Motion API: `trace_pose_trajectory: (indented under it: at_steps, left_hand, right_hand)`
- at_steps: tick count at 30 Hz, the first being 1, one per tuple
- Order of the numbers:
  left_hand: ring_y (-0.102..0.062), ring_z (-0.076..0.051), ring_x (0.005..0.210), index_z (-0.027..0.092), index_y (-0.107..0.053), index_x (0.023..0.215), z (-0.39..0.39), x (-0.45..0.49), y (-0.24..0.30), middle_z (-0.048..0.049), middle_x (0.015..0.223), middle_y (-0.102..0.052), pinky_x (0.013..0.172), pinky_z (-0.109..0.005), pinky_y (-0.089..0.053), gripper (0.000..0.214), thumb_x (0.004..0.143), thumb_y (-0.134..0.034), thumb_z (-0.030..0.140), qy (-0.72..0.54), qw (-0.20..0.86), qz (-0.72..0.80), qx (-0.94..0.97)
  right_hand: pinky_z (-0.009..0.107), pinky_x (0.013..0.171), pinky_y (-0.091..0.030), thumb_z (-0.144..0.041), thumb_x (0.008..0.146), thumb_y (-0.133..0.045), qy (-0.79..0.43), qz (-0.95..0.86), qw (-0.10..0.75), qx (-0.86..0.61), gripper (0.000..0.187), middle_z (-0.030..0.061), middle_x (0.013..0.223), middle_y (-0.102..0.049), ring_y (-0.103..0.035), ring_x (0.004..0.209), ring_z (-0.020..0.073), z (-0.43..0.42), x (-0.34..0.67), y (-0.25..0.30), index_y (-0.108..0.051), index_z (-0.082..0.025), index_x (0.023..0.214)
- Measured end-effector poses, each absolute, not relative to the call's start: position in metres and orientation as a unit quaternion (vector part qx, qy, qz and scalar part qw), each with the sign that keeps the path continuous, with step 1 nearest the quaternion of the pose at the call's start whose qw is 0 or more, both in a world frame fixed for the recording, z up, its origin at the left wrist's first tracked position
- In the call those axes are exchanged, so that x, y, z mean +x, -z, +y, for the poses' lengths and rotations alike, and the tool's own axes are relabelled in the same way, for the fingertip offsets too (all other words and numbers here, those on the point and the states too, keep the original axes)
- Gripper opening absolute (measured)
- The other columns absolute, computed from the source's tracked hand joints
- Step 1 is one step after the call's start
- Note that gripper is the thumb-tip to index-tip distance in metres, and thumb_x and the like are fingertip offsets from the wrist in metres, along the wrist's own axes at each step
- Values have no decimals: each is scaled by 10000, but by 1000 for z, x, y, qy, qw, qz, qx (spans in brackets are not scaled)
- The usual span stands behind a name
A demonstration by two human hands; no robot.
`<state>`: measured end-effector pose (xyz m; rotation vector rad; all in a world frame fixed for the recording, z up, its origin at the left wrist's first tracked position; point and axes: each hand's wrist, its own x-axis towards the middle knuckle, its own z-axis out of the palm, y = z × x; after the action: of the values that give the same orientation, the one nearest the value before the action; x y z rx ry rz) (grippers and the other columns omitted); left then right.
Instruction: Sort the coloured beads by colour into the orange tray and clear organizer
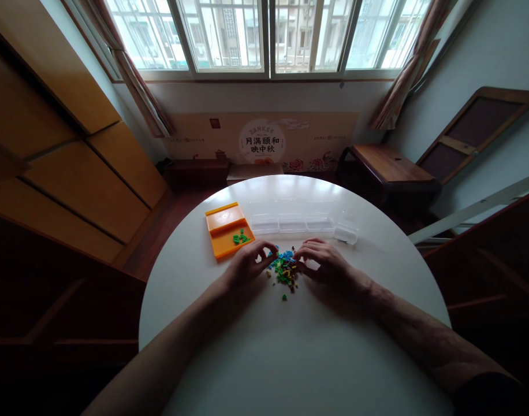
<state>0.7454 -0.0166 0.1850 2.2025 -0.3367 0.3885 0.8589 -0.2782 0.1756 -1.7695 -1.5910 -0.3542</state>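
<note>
A small heap of tiny toy building bricks (285,267), mostly green, blue, yellow and dark, lies on the white round table (290,358). My left hand (249,261) is at the heap's left edge, thumb and forefinger brought together; whatever is between the tips is too small to make out. On the heap's right side, my right hand (324,261) rests with bent fingers and a gap between thumb and forefinger, its tips at the bricks. Beyond my left hand is an orange tray (223,251) with several green bricks (241,237) in its near part.
A row of clear plastic compartments (293,224) stands behind the heap, with a separate small clear box (345,233) at its right end. One green brick (284,297) lies apart, nearer me. Past the table are a wooden stool-like stand (394,164) and windows.
</note>
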Motion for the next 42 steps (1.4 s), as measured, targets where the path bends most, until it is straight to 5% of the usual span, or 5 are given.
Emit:
trace_pose_trajectory:
  at_steps: [8,20,31,42]
  left_hand:
    - [-661,-124,729,174,-727,1000,-34,741,-191,-48,950,-783,668,-241,-504,289,928,-865,417,-143,508,-122,840]
    - [-695,-130,707,157,-699,980,-45,738,-193,-56,880,-795,647,-231,-518,351,937,-853,469,-93,554,-135,817]
    - [-716,-165,714,184,-855,990,-42,739,-190,-68,851,-824,712,-273,-565,327,1000,-769,500,-91,501,-171,843]
    - [-686,-144,683,191,-838,985,-27,740,-200,-48,842,-807,661,-255,-538,230,1003,-753,403,-134,436,-163,875]
  right_hand:
    - [421,1013,-593,-215,1037,-724,161,-656,338,-655,148,32,1002,-819,-768,872,192,-277,851,-179,-695,-240,1180]
    - [402,1015,-585,-260,1085,-696,190,-664,311,-652,66,27,971,-812,-759,847,173,-279,851,-178,-715,-225,1138]
    - [424,1026,-593,-245,1064,-709,189,-660,312,-657,64,21,974,-810,-761,855,187,-281,854,-175,-717,-258,1126]
    - [430,1029,-591,-263,1037,-749,177,-653,320,-663,78,22,983,-812,-765,879,191,-282,855,-172,-708,-251,1102]
